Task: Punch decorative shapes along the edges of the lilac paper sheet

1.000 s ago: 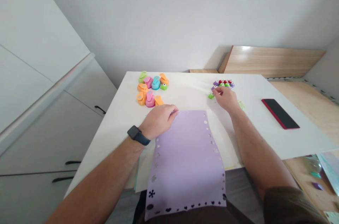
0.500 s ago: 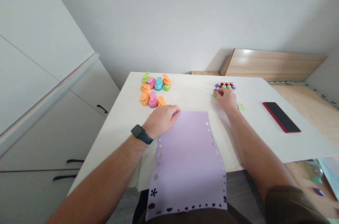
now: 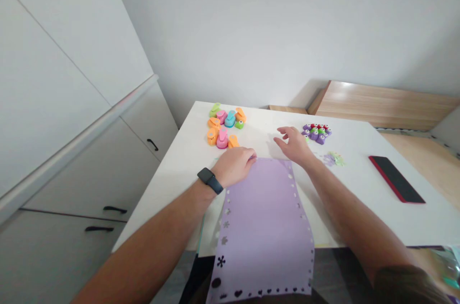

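1. Plainly, one purple sheet (image 3: 268, 222) is pinched at its far edge by the left hand (image 3: 234, 165), whose fingers are drawn narrow on it; from there it runs nearward and is let hang over the edge of the table (image 3: 359, 218).
2. The right hand (image 3: 295, 146) is held just beyond the sheet's far right corner, thumb and fingers parted, with nothing seen between them.
3. For steadiness, the pinch is probably best kept light but firm, so that the sheet is neither creased nor pulled nearward by its hanging end; its far edge should be left uncovered by the fingers where possible.
4. Beyond the left hand, eight lever punches (image 3: 222, 139) are counted: four orange, two pink, one blue, one light green. One small green punch (image 3: 239, 124) is set beside them.
5. Right of the right hand, roughly a dozen eyed punches (image 3: 321, 139) are bunched; an exact count cannot be made.
6. Nearer that wrist, one heap of paper scraps (image 3: 336, 158) is seen; farther right, one dark slab (image 3: 397, 179).
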`<state>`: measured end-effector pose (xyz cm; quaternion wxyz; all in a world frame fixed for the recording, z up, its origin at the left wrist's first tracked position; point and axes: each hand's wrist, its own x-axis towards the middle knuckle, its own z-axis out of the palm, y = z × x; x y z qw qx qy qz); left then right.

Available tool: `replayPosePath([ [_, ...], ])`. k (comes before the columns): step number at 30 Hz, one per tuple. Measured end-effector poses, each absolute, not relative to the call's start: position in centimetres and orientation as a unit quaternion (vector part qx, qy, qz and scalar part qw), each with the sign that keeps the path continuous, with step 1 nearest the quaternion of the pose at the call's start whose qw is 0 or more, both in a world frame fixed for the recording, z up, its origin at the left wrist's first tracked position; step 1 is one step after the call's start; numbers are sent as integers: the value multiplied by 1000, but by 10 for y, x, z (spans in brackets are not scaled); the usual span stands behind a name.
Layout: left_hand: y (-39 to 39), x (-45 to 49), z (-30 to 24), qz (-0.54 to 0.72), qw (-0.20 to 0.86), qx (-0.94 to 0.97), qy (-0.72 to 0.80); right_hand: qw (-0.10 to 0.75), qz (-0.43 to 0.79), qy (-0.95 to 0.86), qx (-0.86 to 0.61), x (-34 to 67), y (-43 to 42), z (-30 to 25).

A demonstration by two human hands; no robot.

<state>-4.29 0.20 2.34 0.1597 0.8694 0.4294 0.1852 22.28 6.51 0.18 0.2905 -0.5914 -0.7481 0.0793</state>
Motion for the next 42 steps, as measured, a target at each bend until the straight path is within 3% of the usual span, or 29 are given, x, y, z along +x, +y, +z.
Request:
replayPosePath([
  [12, 4, -44, 17, 164, 140, 871, 441, 140, 103, -826, -536, 102, 131, 12],
  [22, 4, -45, 18, 166, 145, 871, 440, 195, 135, -779, -580, 109, 120, 11],
  [29, 4, -47, 21, 189, 152, 863, 443, 327, 419, -666, -525, 176, 75, 26],
  [34, 7, -47, 21, 215, 173, 854, 441, 413, 510, -598, -461, 224, 44, 26],
  [42, 7, -45, 21, 226, 201, 851, 430, 389, 517, -597, -474, 247, 30, 12],
])
